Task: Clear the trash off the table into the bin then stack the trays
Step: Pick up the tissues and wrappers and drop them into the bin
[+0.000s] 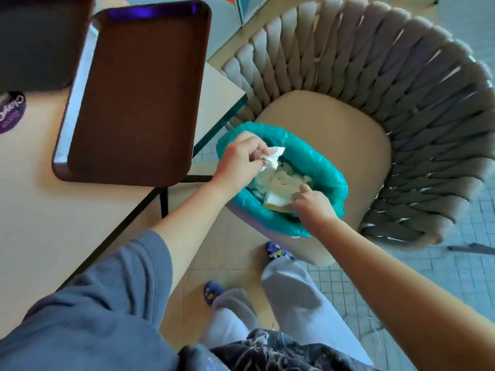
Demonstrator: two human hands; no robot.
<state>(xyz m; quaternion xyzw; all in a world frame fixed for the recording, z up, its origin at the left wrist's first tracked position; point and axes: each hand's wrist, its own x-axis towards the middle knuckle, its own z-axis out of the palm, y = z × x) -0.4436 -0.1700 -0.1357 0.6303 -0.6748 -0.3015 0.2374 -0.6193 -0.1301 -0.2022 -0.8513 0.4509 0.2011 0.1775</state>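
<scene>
- head view, looking down: the left hand [242, 156] pinches a crumpled white napkin [272, 160] between thumb and curled fingers, held over the open mouth of the bin [330, 180].
- the right hand [312, 203] reaches in at the near rim, its curled fingers holding a pale paper scrap [277, 200] that lies at the top of the rubbish.
- the bin is lined with a teal plastic bag [316, 153] and already holds a heap of white paper; it stands on the floor between the table corner and a chair.
- on the table [40, 210] a brown tray [134, 95] lies bare, hanging a little over the table edge; a darker tray [37, 41] lies just beside it at the upper left, only partly in view.
- judged from this, clearing is nearly done: no trash shows on the visible part of the table; the two pieces in hand are not yet dropped, and the trays are unstacked.
- around: a purple round sticker [12, 111] on the table, and a chair with a woven grey back [388, 76] close behind the bin, which narrows the room there.
</scene>
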